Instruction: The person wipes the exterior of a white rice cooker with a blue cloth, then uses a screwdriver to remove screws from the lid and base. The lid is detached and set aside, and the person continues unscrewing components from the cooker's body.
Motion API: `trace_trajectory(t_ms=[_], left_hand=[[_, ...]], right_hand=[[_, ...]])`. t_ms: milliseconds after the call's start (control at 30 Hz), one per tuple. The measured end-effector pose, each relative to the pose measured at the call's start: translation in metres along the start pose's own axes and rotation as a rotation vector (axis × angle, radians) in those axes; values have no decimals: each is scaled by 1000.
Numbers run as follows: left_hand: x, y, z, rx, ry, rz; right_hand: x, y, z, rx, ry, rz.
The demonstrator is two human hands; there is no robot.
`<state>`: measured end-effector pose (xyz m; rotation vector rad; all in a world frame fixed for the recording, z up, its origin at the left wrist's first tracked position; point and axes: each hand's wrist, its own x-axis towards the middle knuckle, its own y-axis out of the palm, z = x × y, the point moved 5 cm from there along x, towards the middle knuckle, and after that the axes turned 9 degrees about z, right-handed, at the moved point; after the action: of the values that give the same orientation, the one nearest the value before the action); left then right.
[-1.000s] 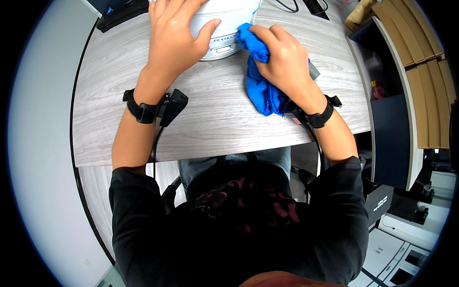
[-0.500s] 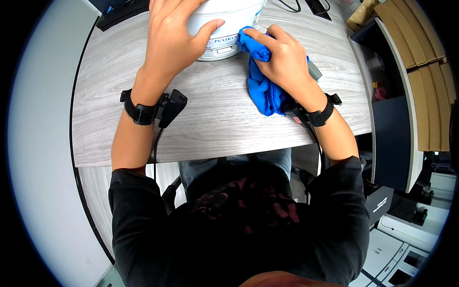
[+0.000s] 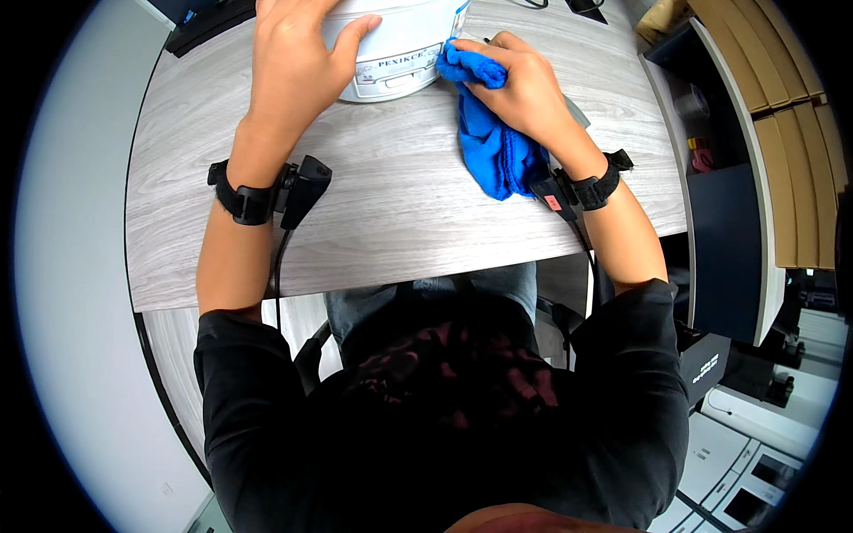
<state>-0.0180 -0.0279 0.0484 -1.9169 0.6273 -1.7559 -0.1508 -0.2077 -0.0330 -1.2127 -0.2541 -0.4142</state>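
A white round plastic container (image 3: 404, 35) with printed bands and a moulded latch stands at the far edge of my view on the wood-grain desk (image 3: 391, 204). My left hand (image 3: 302, 58) grips its left side, thumb on the front and fingertips partly out of view. My right hand (image 3: 520, 84) is closed round a bunched blue cloth (image 3: 489, 147), pressing it against the container's lower right side; the rest hangs onto the desk. Each wrist wears a black strap with a cabled device (image 3: 302, 186). A dark object under the cloth's right side is mostly hidden.
At the right, an open dark cabinet (image 3: 724, 240) holds small items, beside stacked cardboard pieces (image 3: 791, 186). A black object (image 3: 209, 27) lies at the back left, with cables (image 3: 538, 4) behind the container. A white wall (image 3: 80, 222) runs along the left, and a chair is under me.
Both hands, the container and the cloth have shifted slightly toward the far edge, my left hand also to the left. My grips on the container and the cloth look much the same.
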Motion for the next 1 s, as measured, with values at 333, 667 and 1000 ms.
trace_trajectory(t_ms=[333, 667, 1000], left_hand=[[1, 0, -3, 1, 12, -6], [0, -2, -1, -2, 0, 11], [-2, -2, 1, -18, 10, 9]], right_hand=[[-7, 15, 8, -181, 7, 82], [-4, 25, 17, -304, 10, 225], [-9, 11, 31, -265, -50, 172]])
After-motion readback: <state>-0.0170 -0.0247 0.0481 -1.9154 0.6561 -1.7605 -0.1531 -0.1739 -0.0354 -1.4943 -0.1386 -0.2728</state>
